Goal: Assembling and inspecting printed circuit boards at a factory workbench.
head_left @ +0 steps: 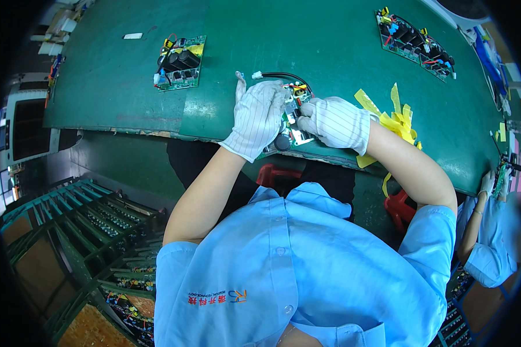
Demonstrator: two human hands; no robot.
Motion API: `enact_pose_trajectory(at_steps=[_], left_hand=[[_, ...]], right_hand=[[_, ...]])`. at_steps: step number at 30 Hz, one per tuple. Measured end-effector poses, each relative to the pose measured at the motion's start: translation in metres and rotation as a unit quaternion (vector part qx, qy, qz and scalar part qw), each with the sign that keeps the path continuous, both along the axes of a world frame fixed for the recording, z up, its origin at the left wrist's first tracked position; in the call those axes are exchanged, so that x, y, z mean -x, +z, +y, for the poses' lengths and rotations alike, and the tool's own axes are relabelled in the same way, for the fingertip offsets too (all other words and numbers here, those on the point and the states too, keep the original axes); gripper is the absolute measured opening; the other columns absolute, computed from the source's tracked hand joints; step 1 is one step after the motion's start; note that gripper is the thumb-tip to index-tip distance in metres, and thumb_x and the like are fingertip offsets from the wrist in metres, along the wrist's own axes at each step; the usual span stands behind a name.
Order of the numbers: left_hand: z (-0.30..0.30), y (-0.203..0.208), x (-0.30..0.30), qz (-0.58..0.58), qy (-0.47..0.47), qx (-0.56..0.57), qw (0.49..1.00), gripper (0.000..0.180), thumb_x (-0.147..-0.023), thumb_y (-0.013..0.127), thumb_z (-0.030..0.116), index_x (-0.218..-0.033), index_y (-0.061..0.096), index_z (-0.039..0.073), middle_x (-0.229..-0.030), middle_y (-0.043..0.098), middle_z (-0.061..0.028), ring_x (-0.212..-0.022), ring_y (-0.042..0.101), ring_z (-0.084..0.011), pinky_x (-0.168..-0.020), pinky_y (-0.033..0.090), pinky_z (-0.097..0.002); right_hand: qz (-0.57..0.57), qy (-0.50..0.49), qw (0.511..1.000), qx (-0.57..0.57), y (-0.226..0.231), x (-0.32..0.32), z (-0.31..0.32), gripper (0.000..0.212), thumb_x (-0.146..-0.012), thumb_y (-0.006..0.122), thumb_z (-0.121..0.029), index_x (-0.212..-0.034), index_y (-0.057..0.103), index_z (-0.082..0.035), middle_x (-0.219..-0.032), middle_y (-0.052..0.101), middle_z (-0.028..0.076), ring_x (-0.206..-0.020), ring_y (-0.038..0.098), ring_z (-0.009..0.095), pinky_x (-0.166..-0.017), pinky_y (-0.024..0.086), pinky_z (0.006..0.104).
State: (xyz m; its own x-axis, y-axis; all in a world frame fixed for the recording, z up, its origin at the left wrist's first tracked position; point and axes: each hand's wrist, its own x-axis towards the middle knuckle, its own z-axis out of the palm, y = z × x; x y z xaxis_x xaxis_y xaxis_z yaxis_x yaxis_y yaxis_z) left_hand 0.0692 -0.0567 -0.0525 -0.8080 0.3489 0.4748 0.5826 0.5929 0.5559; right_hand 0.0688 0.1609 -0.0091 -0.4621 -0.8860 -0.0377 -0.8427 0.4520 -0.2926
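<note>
Mid-frame, near the flat green tabletop's (243, 40) lower edge, presumably for close work, sits a green component-filled circuit board (291, 122). The white-striped-gloved left hand (257, 117) cups its side, likely steadying it; the matching-gloved right hand (337, 121) curls over it; whether either grips is hidden.

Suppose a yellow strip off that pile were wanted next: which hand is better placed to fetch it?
Probably the right hand: the yellow strips lie beside its wrist, on its own side. The left hand is farther off, on the other side of the circuit board.
</note>
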Motion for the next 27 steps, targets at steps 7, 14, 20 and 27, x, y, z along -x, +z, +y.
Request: enact_pose_trajectory(at_steps=[7, 14, 20, 27], left_hand=[[-0.002, -0.001, -0.001, -0.006, 0.01, 0.02, 1.0, 0.018, -0.098, 0.05, 0.013, -0.104, 0.067, 0.009, -0.106, 0.07, -0.0073, -0.099, 0.066, -0.027, -0.114, 0.019, -0.0597], [-0.001, 0.001, 0.001, -0.003, 0.009, 0.034, 0.999, 0.019, -0.098, 0.049, 0.014, -0.104, 0.067, 0.01, -0.108, 0.069, -0.0082, -0.101, 0.066, -0.0276, -0.114, 0.019, -0.0604], [-0.003, 0.0, -0.001, -0.003, 0.001, 0.031, 1.0, 0.021, -0.098, 0.048, 0.015, -0.103, 0.068, 0.01, -0.108, 0.069, -0.0087, -0.103, 0.065, -0.0281, -0.115, 0.017, -0.0604], [0.002, 0.008, -0.001, -0.009, -0.004, 0.049, 0.999, 0.022, -0.097, 0.048, 0.015, -0.104, 0.069, 0.011, -0.11, 0.069, -0.0097, -0.107, 0.064, -0.0281, -0.115, 0.016, -0.0605]], right_hand=[[0.012, 0.002, 1.0, -0.009, 0.009, 0.0, -0.011, 0.02, -0.085, 0.055, -0.015, -0.103, 0.059, -0.008, -0.096, 0.059, 0.014, -0.087, 0.065, 0.031, -0.068, 0.056, 0.0432], [0.036, 0.015, 0.996, -0.077, 0.016, -0.004, -0.015, 0.023, -0.087, 0.054, -0.016, -0.107, 0.062, -0.01, -0.1, 0.06, 0.013, -0.089, 0.066, 0.029, -0.066, 0.056, 0.0428], [0.002, -0.02, 0.995, -0.1, 0.015, -0.007, -0.015, 0.028, -0.087, 0.054, -0.017, -0.113, 0.063, -0.011, -0.1, 0.058, 0.015, -0.088, 0.065, 0.03, -0.067, 0.055, 0.0437], [-0.103, -0.169, 0.977, 0.083, 0.033, -0.024, 0.013, 0.042, -0.084, 0.052, -0.005, -0.125, 0.06, -0.012, -0.093, 0.056, 0.021, -0.084, 0.061, 0.039, -0.07, 0.05, 0.0466]])
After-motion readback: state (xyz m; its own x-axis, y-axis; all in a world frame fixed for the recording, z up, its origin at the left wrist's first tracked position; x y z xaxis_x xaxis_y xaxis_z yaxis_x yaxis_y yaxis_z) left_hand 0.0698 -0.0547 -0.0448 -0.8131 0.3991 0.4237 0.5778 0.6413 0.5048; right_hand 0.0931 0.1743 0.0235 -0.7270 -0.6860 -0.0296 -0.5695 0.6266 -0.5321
